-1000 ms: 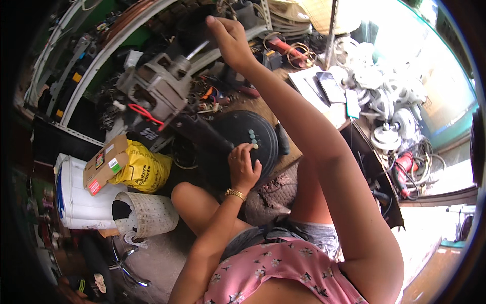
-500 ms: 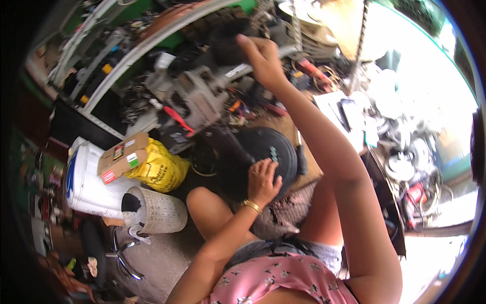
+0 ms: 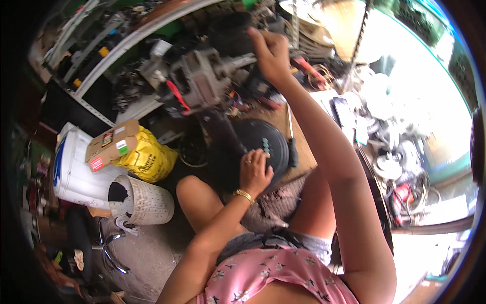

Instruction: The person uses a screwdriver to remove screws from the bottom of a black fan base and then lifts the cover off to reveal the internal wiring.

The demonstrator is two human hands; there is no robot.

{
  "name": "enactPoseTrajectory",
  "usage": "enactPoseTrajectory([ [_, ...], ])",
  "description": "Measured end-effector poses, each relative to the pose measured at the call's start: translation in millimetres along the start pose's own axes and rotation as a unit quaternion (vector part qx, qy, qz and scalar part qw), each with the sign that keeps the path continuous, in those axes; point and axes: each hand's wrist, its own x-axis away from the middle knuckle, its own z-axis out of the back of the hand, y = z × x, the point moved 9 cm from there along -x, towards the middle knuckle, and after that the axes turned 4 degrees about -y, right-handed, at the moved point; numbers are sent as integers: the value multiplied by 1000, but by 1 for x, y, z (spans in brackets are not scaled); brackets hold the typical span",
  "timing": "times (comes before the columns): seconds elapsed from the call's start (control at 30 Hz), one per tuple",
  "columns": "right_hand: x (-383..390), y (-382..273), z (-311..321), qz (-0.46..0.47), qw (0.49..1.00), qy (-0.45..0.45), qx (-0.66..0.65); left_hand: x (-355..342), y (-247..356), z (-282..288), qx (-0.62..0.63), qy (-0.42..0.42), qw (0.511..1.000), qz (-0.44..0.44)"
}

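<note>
My right hand [image 3: 273,53] is raised at upper centre, fingers curled round the end of a metal lever [image 3: 242,61] on a grey cast-metal hand press [image 3: 200,81], which has a red piece at its side. Below, my left hand [image 3: 255,175] rests on a black round plate [image 3: 230,169] under the dark arm of the press [image 3: 217,131]. Its bent fingers are apart, tips beside a short row of small grey-green discs [image 3: 265,143]; whether they pinch one is hard to see.
Left are a white container [image 3: 71,172], a cardboard box [image 3: 109,144] on a yellow bag [image 3: 152,157], and a mesh bin [image 3: 152,202]. A phone [image 3: 341,111], white metal parts [image 3: 390,162] and red tools [image 3: 405,197] sit right. Cluttered shelving [image 3: 121,45] runs behind.
The whole view has shifted, with the press appearing farther right. My right hand and the lever sit slightly lower against the press. My left hand stays on the plate by the discs.
</note>
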Motion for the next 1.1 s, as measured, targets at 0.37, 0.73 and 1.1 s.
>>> enactPoseTrajectory([
  [0.37,2,-32,21,78,991,18,103,-9,10,-5,-111,-69,991,-38],
  [0.73,25,-50,31,79,978,9,195,-25,9,0,-110,-53,992,-18],
  [1.1,28,-80,13,150,931,-27,331,-35,1,-4,-117,-117,984,-72],
])
